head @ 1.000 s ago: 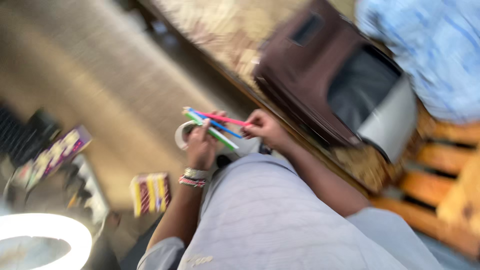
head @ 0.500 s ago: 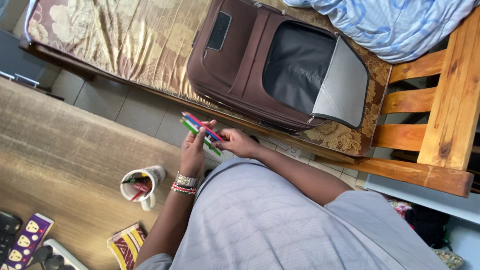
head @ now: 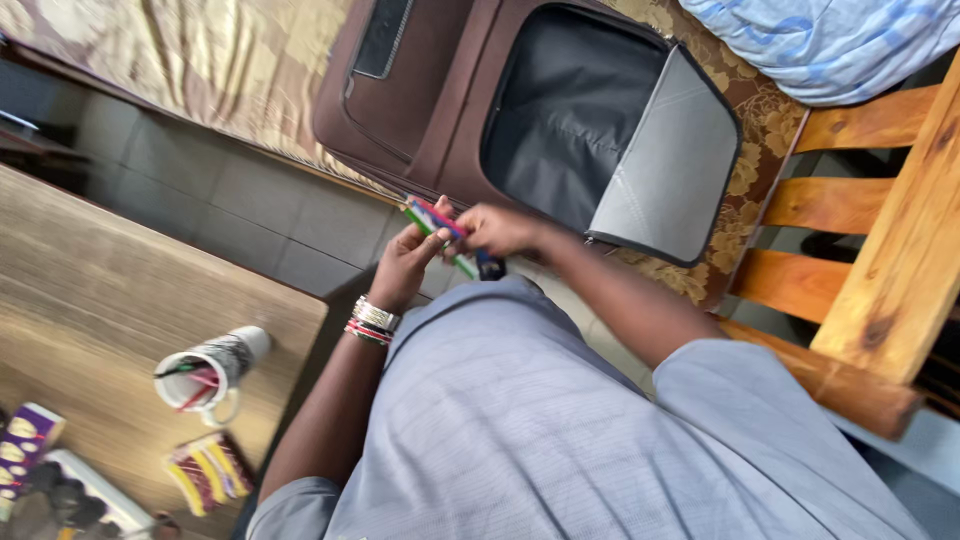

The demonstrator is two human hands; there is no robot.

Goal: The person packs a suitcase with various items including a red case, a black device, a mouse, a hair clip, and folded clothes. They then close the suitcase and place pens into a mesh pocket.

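Observation:
A bunch of coloured pens (head: 436,226), red, blue and green, sits between both my hands in front of my body. My left hand (head: 403,262), with bracelets at the wrist, grips the bunch from below. My right hand (head: 497,229) pinches the same pens from the right. Just beyond the hands a brown suitcase (head: 420,100) lies on a bed, its front pocket flap (head: 665,160) folded open on a grey lining. A white mug (head: 205,370) with a few pens in it stands on the wooden table at my left.
The wooden table (head: 90,300) also carries a small patterned booklet (head: 205,472) and a power strip (head: 60,490) at the lower left. A floral bedspread (head: 200,50) covers the bed, with a blue cloth (head: 830,40) and a wooden bed frame (head: 890,240) at right. Grey floor tiles (head: 240,210) lie between table and bed.
The view swung and steadied after the blur. My hands with the pens rose nearer the suitcase's open pocket. My right hand closed over the bunch.

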